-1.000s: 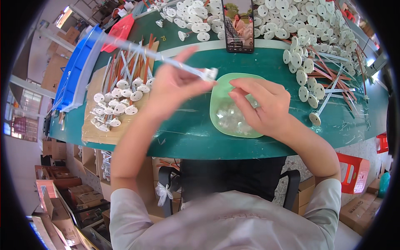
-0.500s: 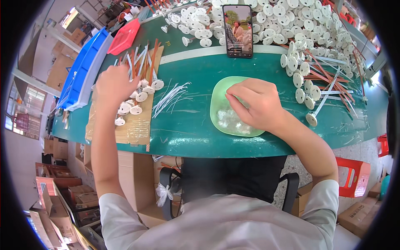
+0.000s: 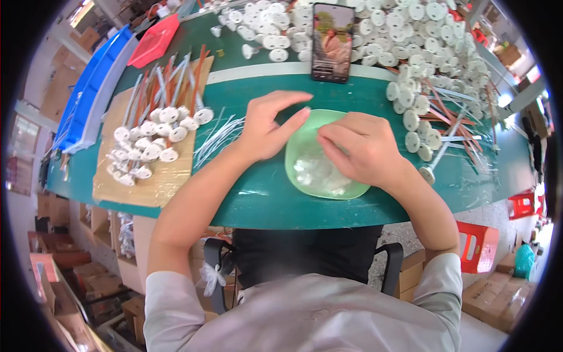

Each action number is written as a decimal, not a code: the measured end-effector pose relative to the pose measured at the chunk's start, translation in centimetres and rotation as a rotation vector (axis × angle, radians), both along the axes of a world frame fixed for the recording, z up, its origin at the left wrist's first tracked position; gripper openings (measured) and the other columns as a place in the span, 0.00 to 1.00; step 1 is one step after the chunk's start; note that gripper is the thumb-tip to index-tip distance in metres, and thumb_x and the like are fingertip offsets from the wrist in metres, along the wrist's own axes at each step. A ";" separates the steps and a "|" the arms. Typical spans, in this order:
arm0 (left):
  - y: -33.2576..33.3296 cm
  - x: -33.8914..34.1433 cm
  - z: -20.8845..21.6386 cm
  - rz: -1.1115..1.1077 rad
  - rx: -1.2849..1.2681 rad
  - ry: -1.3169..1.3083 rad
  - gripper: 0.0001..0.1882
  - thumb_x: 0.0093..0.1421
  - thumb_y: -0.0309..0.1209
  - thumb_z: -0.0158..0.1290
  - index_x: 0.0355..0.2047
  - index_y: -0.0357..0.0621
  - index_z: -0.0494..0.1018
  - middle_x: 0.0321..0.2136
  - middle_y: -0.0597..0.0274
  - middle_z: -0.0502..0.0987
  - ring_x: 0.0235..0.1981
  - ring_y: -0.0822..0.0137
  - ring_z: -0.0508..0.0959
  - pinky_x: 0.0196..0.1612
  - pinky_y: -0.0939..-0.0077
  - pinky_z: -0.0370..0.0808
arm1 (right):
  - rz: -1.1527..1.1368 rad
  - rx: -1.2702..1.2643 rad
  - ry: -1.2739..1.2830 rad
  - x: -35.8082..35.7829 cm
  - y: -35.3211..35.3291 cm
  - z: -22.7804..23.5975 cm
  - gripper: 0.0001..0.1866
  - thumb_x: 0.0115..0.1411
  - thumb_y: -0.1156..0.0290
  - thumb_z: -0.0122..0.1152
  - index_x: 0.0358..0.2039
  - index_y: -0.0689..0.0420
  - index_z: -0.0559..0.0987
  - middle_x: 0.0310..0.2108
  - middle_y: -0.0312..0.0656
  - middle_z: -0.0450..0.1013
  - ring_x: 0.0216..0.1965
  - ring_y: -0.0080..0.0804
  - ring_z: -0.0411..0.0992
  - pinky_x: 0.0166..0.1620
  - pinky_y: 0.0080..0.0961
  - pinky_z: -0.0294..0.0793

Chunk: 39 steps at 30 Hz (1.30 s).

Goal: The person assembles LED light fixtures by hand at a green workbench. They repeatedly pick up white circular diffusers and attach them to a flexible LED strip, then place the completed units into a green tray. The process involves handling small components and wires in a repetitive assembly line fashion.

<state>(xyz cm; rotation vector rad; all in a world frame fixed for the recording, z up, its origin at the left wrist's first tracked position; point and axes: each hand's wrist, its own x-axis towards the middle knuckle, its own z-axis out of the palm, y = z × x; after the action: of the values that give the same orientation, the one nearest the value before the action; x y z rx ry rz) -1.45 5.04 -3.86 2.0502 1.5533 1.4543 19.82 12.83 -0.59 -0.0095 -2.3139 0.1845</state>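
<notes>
My right hand point(image 3: 363, 149) hangs over a light green plastic bowl point(image 3: 304, 141), its thumb and fingertips pinched together. Whatever is between those fingertips is too small or hidden to name. Small clear pieces point(image 3: 319, 173) lie in the bowl. Just left of the bowl's far rim, my left hand point(image 3: 271, 126) is raised with fingers stretched and thumb apart, holding nothing. Thin white wires or ties point(image 3: 218, 141) lie by my left wrist. Farther left, white disc-ended parts point(image 3: 151, 154) with brown and grey strips rest bunched on a cardboard sheet point(image 3: 170, 190).
A phone point(image 3: 332, 44) stands upright beyond the bowl. Behind it and to its right spreads a large heap of white disc parts point(image 3: 404, 35), with brown strips point(image 3: 454, 126) at the right. Blue bins point(image 3: 88, 97) and a red basket point(image 3: 153, 40) stand at the far left.
My left hand has moved right from the bunched parts on the cardboard to beside the bowl, its fingers open. My right hand stays pinched over the bowl. The view has shifted slightly.
</notes>
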 end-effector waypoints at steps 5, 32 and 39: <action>-0.6 -0.2 -0.2 -0.030 -0.008 0.078 0.12 0.65 0.28 0.53 0.45 0.35 0.80 0.40 0.50 0.84 0.41 0.56 0.82 0.47 0.67 0.77 | -0.172 0.056 -0.186 3.8 -1.5 3.9 0.08 0.45 0.77 0.67 0.29 0.56 0.79 0.29 0.36 0.75 0.33 0.36 0.74 0.32 0.31 0.76; -0.3 0.3 -1.0 0.061 0.211 -0.050 0.10 0.66 0.29 0.55 0.34 0.35 0.81 0.32 0.54 0.83 0.36 0.60 0.81 0.41 0.69 0.76 | -0.426 0.104 0.170 3.4 -10.8 0.6 0.15 0.47 0.72 0.74 0.35 0.63 0.82 0.19 0.35 0.67 0.18 0.29 0.67 0.20 0.25 0.65; -1.2 -0.6 -1.3 -0.150 0.067 -0.500 0.22 0.72 0.38 0.47 0.29 0.33 0.80 0.24 0.56 0.80 0.28 0.68 0.78 0.35 0.72 0.73 | -0.137 0.275 0.116 -1.3 -12.2 1.9 0.18 0.46 0.74 0.72 0.39 0.64 0.82 0.20 0.33 0.68 0.18 0.25 0.67 0.20 0.23 0.65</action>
<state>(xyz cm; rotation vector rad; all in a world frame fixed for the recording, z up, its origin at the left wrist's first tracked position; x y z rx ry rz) -2.07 3.81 -5.17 1.6143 1.1401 1.7974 18.55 0.63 1.29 -0.0176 -2.1955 -0.1978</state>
